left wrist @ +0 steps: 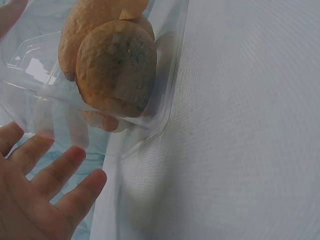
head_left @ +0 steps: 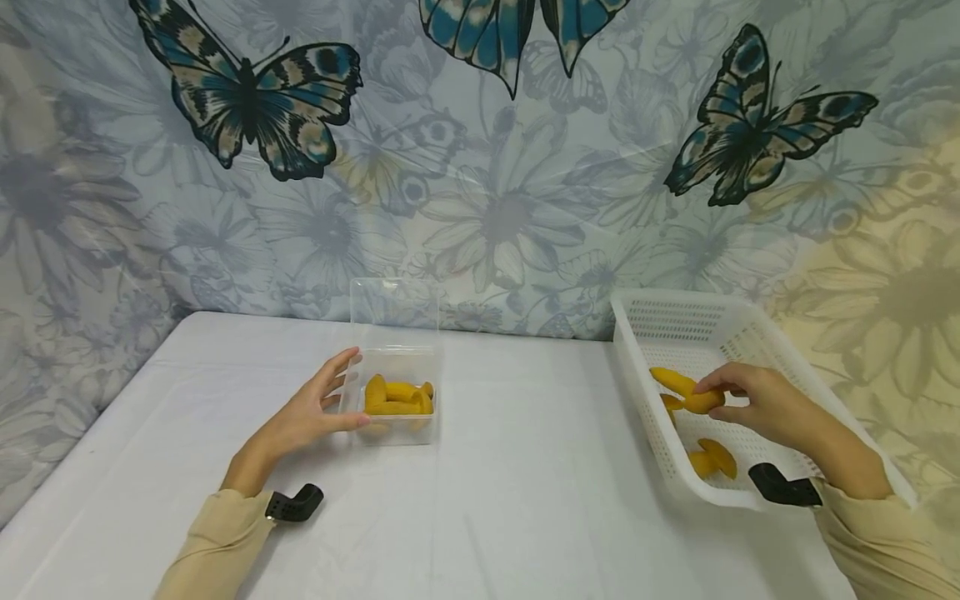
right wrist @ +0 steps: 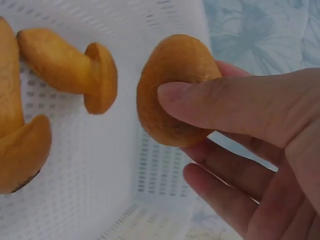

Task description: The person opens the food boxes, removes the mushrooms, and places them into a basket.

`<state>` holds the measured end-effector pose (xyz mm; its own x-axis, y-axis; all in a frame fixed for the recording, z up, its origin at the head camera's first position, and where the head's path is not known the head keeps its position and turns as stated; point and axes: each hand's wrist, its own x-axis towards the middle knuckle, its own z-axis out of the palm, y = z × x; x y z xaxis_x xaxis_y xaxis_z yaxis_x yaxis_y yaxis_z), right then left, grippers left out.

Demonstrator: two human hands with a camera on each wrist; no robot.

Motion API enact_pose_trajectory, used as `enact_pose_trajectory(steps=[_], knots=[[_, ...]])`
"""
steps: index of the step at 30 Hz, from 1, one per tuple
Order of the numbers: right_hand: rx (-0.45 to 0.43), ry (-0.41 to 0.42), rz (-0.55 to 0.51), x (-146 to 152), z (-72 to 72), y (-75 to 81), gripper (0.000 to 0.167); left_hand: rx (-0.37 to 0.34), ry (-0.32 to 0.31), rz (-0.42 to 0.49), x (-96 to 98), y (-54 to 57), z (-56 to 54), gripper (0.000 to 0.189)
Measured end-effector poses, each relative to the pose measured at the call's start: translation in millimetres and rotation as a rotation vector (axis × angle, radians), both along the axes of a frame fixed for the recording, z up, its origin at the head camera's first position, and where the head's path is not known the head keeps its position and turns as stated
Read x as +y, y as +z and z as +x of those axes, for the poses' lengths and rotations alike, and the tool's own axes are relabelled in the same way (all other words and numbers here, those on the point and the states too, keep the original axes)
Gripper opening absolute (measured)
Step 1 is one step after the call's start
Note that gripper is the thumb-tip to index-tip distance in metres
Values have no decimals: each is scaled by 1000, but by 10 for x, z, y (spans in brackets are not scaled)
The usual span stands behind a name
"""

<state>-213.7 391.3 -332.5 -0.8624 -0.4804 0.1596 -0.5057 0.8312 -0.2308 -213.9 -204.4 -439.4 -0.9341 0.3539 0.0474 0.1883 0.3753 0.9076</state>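
My right hand (head_left: 768, 408) pinches a yellow-orange mushroom (right wrist: 172, 57) over the white basket, the thumb pressed against its rounded cap. Other mushrooms lie in the basket below, one with a thick stem and flared cap (right wrist: 55, 57), another (head_left: 712, 460) nearer the front. On the left, a clear plastic box (head_left: 435, 429) stands with its lid (head_left: 395, 302) raised at the back. Several mushrooms (head_left: 397, 407) are inside it. My left hand (head_left: 307, 412) is at the box's left side, fingers spread and fairly straight, thumb at the front corner.
The white perforated basket (head_left: 678, 467) stands at the right of the table, with high sloping walls. A white cloth (head_left: 525, 500) covers the table. Behind it hangs a floral curtain (head_left: 510, 208) with butterflies. Each wrist carries a black band device (head_left: 296, 503).
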Motion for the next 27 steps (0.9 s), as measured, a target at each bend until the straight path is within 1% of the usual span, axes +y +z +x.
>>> enact_pose_trajectory(steps=[4,6,8,11,13,18,22,27], knots=[[-147,-37,37,41,9,-17,28,4,2,-1,-7,-10,-5,97],[-204,-40,48,61,10,-25,26,4,1,1,-10,-19,-9,98],[-239,-41,54,78,9,-33,25,2,2,2,-14,-29,-14,98],[-264,-45,68,100,1,-40,26,0,5,-1,-18,-30,-18,98],[-273,-63,78,107,4,-40,28,0,6,-1,-18,-26,-18,98],[-247,-72,70,106,15,-38,30,3,3,-3,-21,-10,-10,98],[-208,-69,64,84,22,-20,32,2,3,-2,-18,-3,-8,97],[-165,-74,62,-2,47,41,35,4,6,-3,-12,-15,-14,97]])
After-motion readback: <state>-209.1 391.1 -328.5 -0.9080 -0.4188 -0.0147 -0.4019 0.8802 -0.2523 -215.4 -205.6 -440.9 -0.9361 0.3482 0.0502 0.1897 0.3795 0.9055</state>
